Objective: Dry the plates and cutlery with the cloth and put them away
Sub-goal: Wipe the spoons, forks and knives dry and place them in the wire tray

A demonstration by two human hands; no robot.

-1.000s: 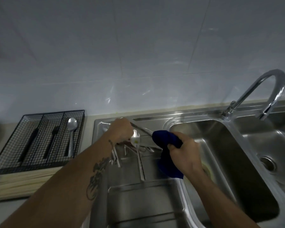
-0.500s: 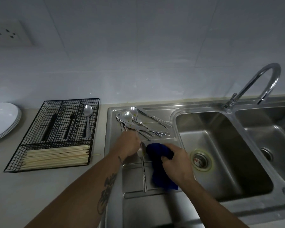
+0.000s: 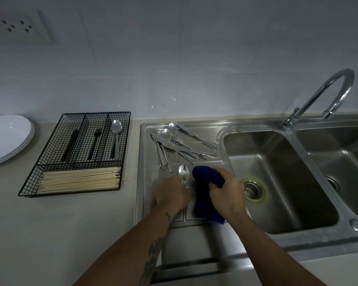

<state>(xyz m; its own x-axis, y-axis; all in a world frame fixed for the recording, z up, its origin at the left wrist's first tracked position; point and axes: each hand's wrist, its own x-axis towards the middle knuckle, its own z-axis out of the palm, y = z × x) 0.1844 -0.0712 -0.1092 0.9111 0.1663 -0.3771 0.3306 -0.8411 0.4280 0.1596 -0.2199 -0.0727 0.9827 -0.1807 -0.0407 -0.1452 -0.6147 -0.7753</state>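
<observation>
While both forearms reach in from the bottom edge, the left hand point(image 3: 172, 196) grips a spoon point(image 3: 183, 174) by its handle over the steel draining board point(image 3: 147, 182); the bowl sticks out just beyond the knuckles, pointing away from the person, with yellowish specks on it. Just to its right, the right hand point(image 3: 225, 193) is curled round a bunched dark blue cloth point(image 3: 205, 188), which hangs below the fist and sits right beside the spoon's bowl; whether the two touch is hard to tell. Farther back on the draining board lies a loose pile of cutlery point(image 3: 174, 143), spoons, forks and knives crossing one another. To the left on the counter stands a black wire cutlery tray point(image 3: 77, 153), with one spoon in its right rear compartment, dark-handled pieces in the other two, and pale chopsticks point(image 3: 79, 179) across the front. White plates point(image 3: 6, 139) are stacked at the far left. Right of the hands are the sink basins point(image 3: 281, 182) and, behind them, the curved tap point(image 3: 327, 93).
</observation>
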